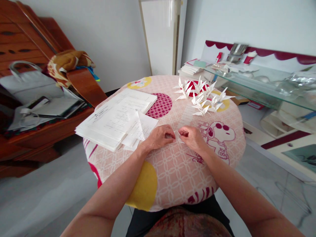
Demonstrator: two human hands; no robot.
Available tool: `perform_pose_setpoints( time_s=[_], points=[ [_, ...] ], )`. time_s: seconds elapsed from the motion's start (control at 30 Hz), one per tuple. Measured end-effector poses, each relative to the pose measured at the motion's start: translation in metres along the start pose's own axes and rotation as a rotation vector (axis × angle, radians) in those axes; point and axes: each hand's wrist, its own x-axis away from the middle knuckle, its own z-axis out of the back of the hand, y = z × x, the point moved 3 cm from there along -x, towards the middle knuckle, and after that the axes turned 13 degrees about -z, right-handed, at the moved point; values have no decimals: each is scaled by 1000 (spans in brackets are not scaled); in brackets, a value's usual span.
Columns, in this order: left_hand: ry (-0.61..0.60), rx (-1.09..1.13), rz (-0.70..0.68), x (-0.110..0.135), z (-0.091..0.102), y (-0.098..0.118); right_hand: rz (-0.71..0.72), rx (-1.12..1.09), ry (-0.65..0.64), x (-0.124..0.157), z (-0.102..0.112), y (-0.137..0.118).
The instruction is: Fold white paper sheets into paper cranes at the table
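Note:
Over the middle of the round table, my left hand (pixel 161 136) and my right hand (pixel 194 139) face each other with fingers pinched. Between the fingertips is a small piece of folded white paper (pixel 178 136), mostly covered by the fingers. Just beyond the hands a pale printed paper strip (pixel 187 116) lies flat. To the left rests a thick stack of printed sheets (pixel 108 120), with loose cut or folded sheets (pixel 140 125) overlapping its near right corner. Several white folded paper cranes (pixel 203 95) stand grouped at the far right of the table.
A pink patterned cloth (pixel 180 174) covers the table. At right stands a glass shelf (pixel 261 85) with cups and small items, beside a pile of papers (pixel 191 67). On the left, a wooden bench (pixel 86 85) holds a grey bag (pixel 27 82) and a brown cloth (pixel 70 64).

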Motion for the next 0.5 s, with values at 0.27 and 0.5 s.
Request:
perform_pose_setpoints(
  time_s=[0.27,0.5],
  points=[
    [-59,-25,-26,2,0,2,-119,-151,-82,-5,3,10],
    [-36,22,-10,2,0,-4,-112,-149,-118,-6,3,11]
  ],
)
